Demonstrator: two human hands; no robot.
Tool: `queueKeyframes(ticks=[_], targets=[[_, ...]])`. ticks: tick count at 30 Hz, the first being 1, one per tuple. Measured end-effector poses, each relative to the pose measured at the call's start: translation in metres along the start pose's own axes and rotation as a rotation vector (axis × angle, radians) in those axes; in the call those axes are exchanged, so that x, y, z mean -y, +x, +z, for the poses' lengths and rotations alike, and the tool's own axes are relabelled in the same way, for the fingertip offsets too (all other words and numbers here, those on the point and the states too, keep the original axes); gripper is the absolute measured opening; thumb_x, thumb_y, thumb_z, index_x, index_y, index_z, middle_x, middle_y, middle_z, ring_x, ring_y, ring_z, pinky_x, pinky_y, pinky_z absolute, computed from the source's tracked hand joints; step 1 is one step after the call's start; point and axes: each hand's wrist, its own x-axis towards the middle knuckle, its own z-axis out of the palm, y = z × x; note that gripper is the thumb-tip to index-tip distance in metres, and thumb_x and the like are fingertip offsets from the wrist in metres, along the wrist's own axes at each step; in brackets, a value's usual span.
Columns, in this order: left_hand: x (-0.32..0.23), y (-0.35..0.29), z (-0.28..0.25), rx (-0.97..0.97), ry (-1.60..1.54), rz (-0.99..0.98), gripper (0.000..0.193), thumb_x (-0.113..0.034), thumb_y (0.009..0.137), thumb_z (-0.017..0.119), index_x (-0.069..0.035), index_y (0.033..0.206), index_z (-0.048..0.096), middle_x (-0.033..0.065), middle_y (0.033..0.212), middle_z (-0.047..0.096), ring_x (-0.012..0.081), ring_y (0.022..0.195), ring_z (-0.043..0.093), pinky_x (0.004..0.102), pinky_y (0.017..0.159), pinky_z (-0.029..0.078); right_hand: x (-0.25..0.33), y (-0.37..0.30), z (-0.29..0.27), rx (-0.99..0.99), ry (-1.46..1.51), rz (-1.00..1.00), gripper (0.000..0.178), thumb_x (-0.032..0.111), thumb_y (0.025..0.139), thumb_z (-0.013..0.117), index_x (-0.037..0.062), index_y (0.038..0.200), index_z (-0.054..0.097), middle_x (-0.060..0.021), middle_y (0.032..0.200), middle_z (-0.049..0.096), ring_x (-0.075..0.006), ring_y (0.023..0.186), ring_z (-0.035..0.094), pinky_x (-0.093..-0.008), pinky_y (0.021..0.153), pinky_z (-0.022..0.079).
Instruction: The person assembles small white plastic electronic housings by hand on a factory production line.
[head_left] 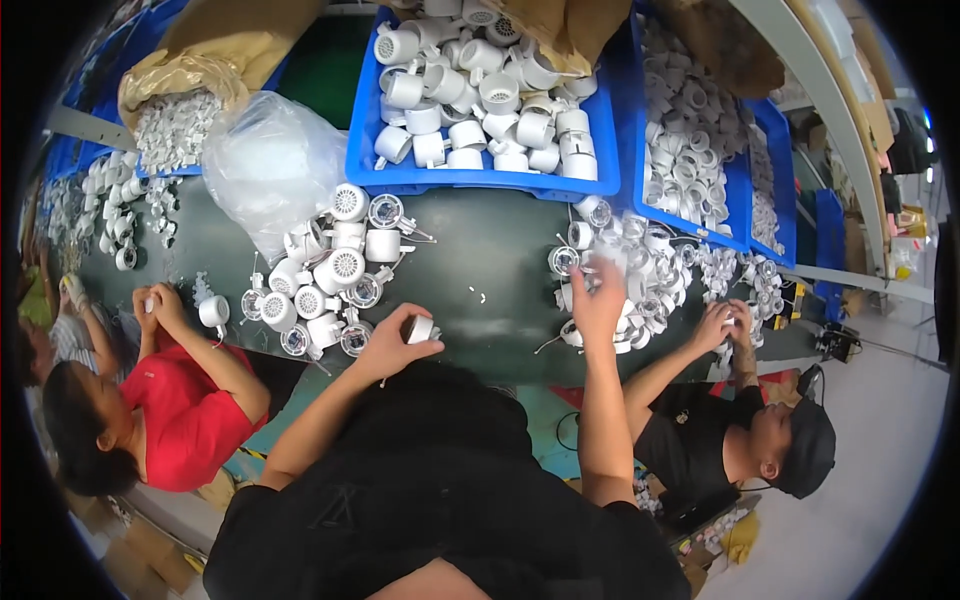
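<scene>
My left hand (392,343) is closed around a small white cylindrical plastic housing (421,328) near the front edge of the table. A thin lead hangs below that hand. Beside it lies a pile of white housings (325,270), some with grille tops, some with clear round ends and short wires. My right hand (599,300) reaches over another pile of white and clear round parts (640,285). Its thumb and fingers look apart, with the fingertips blurred; I see nothing held in it.
A blue bin (480,180) full of white housings stands at the back, and another blue bin (690,225) holds white rings. A clear plastic bag (275,165) lies on the dark green table (480,240). Co-workers sit on both sides: a red sleeve (235,405) left, a black cap (808,450) right.
</scene>
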Motion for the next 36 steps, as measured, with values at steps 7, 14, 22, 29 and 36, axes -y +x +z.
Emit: queueKeyframes(ticks=[7, 14, 22, 29, 36], targets=[[-0.001, -0.012, 0.002, 0.070, -0.115, -0.060, 0.034, -0.016, 0.089, 0.072, -0.007, 0.117, 0.054, 0.0020, 0.095, 0.063, 0.0097, 0.084, 0.059, 0.0258, 0.071, 0.049, 0.052, 0.164, -0.019, -0.330, -0.042, -0.167, 0.032, 0.026, 0.080, 0.073, 0.0033, 0.102, 0.065, -0.0181, 0.100, 0.063, -0.0361, 0.096, 0.060, -0.0439, 0.087, 0.047], [0.011, -0.051, -0.015, 0.148, -0.845, -0.221, 0.042, -0.024, 0.103, 0.045, -0.007, 0.141, 0.045, 0.0081, 0.135, 0.053, 0.0253, 0.117, 0.057, 0.0457, 0.094, 0.051, -0.171, 0.290, -0.062, -0.175, -0.282, 0.284, 0.105, 0.071, 0.067, 0.072, 0.0126, 0.147, 0.038, -0.0298, 0.138, 0.047, -0.0434, 0.130, 0.045, -0.0474, 0.109, 0.036], [0.003, -0.016, 0.002, -0.192, 0.072, -0.226, 0.037, -0.018, 0.096, 0.059, -0.008, 0.132, 0.055, 0.0110, 0.112, 0.066, 0.0257, 0.097, 0.067, 0.0385, 0.083, 0.054, -0.248, 0.379, -0.097, -0.316, -0.121, 0.492, 0.105, 0.078, 0.072, 0.061, 0.0073, 0.146, 0.038, -0.0337, 0.138, 0.046, -0.0462, 0.132, 0.042, -0.0468, 0.110, 0.034], [-0.051, 0.068, 0.045, -0.163, 0.973, -0.096, 0.028, -0.024, 0.085, 0.068, -0.014, 0.111, 0.068, 0.0158, 0.103, 0.064, 0.0383, 0.086, 0.065, 0.0447, 0.074, 0.054, -0.289, 0.439, -0.089, -0.499, 0.114, 0.107, 0.064, 0.052, 0.091, 0.058, -0.0062, 0.116, 0.062, -0.0260, 0.106, 0.068, -0.0462, 0.100, 0.063, -0.0460, 0.088, 0.051], [-0.190, 0.171, 0.119, 0.052, 1.003, 0.058, 0.037, -0.028, 0.088, 0.068, -0.006, 0.117, 0.064, 0.0170, 0.115, 0.065, 0.0305, 0.095, 0.068, 0.0393, 0.084, 0.054, -0.467, 0.538, -0.129, -0.613, -0.389, -0.272, 0.046, 0.039, 0.094, 0.055, -0.0003, 0.118, 0.063, -0.0226, 0.117, 0.064, -0.0330, 0.109, 0.061, -0.0426, 0.094, 0.047]])
